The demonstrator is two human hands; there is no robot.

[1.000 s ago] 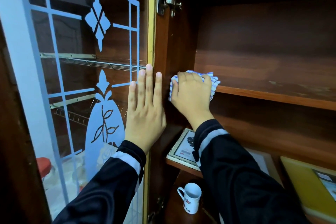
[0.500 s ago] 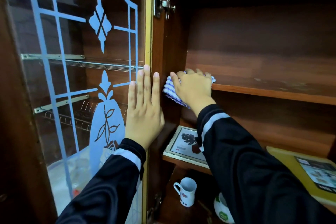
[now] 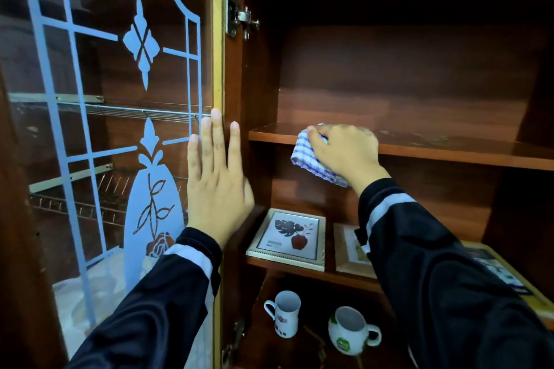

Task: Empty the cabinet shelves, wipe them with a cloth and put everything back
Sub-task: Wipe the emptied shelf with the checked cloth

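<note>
head view: left hand (image 3: 217,186) nearest, flat with fingers straight, on glass door (image 3: 120,135) edge. picture frame (image 3: 289,238) on lower shelf. farther in, right hand (image 3: 344,153) grips checked cloth (image 3: 308,160) against upper shelf (image 3: 449,150) front edge.

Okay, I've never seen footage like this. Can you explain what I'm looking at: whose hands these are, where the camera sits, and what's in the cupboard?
No machine here: a person wears a wide-angle camera on the head, looking forward and down at their own dark-sleeved arms. The left hand lies flat, fingers straight, where the glass door with pale blue patterns meets the cabinet side. The right hand grips a blue-and-white checked cloth at the front edge of the brown wooden upper shelf. On the shelf below lies a framed leaf picture; lower still stand a tall white mug and a round white mug with a green label.
</note>
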